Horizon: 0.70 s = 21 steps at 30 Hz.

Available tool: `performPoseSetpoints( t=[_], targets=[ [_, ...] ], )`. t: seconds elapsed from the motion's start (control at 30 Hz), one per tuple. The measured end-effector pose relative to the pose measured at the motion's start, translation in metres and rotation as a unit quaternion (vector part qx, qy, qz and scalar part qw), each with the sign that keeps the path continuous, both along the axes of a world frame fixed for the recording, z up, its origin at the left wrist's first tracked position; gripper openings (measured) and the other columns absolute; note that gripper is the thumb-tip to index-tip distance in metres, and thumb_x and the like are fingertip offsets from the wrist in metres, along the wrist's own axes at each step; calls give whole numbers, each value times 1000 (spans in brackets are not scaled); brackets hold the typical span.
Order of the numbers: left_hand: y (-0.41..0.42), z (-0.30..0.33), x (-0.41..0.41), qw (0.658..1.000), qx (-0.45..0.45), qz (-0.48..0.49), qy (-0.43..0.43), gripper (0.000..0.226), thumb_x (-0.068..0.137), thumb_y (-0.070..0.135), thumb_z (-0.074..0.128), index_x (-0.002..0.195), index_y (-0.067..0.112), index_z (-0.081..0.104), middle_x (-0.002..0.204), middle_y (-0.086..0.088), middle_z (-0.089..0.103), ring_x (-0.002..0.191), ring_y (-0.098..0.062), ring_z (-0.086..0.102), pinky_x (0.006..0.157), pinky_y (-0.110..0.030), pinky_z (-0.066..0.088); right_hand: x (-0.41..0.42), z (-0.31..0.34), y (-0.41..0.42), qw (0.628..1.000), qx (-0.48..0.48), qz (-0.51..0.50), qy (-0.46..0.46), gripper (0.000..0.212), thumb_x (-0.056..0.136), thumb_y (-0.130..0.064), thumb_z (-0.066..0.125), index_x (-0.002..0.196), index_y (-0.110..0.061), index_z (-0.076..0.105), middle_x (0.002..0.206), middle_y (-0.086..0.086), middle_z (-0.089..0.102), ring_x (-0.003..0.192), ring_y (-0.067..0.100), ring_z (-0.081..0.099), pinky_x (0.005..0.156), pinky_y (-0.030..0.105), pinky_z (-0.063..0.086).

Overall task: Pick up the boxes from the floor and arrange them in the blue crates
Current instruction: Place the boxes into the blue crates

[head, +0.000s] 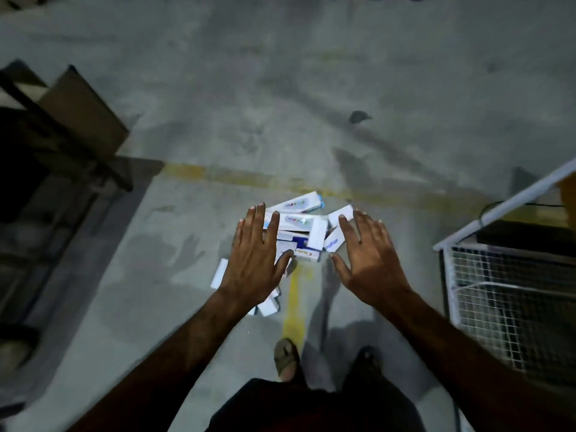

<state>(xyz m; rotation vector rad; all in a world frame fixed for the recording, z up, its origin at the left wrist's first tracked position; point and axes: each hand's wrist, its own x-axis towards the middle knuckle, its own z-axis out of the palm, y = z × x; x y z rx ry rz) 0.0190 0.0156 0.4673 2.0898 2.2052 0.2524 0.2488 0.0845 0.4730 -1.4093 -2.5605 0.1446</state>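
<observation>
**Hands spread over boxes on a concrete floor**

At 9 o'clock, a dark rack [46, 145] holds a cardboard carton [84, 110]. The grey concrete floor [280, 88] carries worn yellow lines [294, 304]. At centre, white boxes [300, 229] lie heaped; left hand [255, 260] and right hand [371, 260] hover, fingers apart, holding nothing. At 3 o'clock stands a white wire cage [505, 300].

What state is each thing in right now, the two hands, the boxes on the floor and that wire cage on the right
Left hand: open, fingers spread, over the boxes, holding nothing.
Right hand: open, fingers spread, holding nothing.
Pile of boxes: lying jumbled on the floor, closed, not yet picked up.
Wire cage: standing at the right, contents too dark to tell.
</observation>
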Motion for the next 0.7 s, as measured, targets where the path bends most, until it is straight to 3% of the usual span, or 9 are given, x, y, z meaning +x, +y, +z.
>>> performPoseSetpoints(
  t=[0.23,0.4,0.7],
  targets=[
    [-26,-51,-46,994,-73,79,-12,79,98,56,36,157,5,26,162,-26,18,148,-44,21,120,-53,23,-57,-60,14,990,-82,74,-84,78,84,-45,61,146,-1,46,148,31,42,137,45,41,115,56,31],
    [-4,-80,-48,988,-120,99,-22,79,96,56,40,154,2,31,160,-29,22,146,-46,24,118,-54,26,-74,-99,45,981,-139,95,-94,78,84,-45,57,148,-4,43,148,30,41,138,44,38,115,55,29],
    [76,-173,-55,973,-211,98,6,98,80,40,76,155,0,27,160,-31,20,146,-48,25,115,-57,32,-79,-210,117,968,-194,95,-125,84,81,-44,69,150,-7,39,149,24,42,137,38,40,115,48,28]
  ],
)
